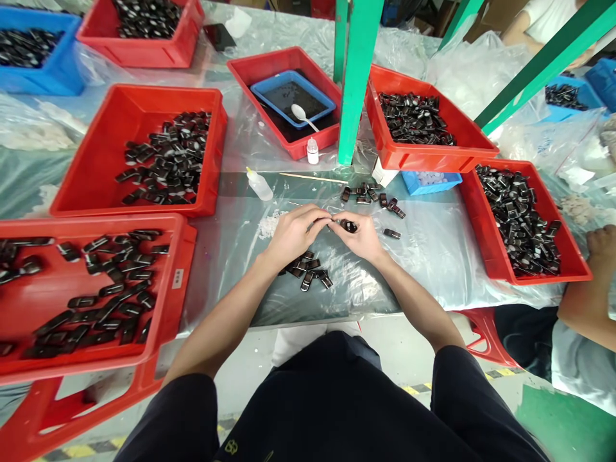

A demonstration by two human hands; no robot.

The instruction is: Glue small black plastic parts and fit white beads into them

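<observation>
Both of my hands meet over the plastic-covered table. My right hand (360,239) is closed around a small glossy black part (349,226), partly hidden by the fingers. The fingertips of my left hand (299,232) are pinched together and touch the right fingertips; what they hold, if anything, is hidden. A pile of similar black parts (308,273) lies just below my hands. More loose black parts (366,192) lie beyond my right hand, with a single one (391,233) to its right. White crumbs (269,224) are scattered left of my left hand.
A squeeze bottle (260,186), a thin wooden stick (312,178) and a small white bottle (312,151) lie or stand ahead. Red bins (219,154) of black parts flank both sides. A green post (353,96) rises in front. Another person's arm (590,301) is at right.
</observation>
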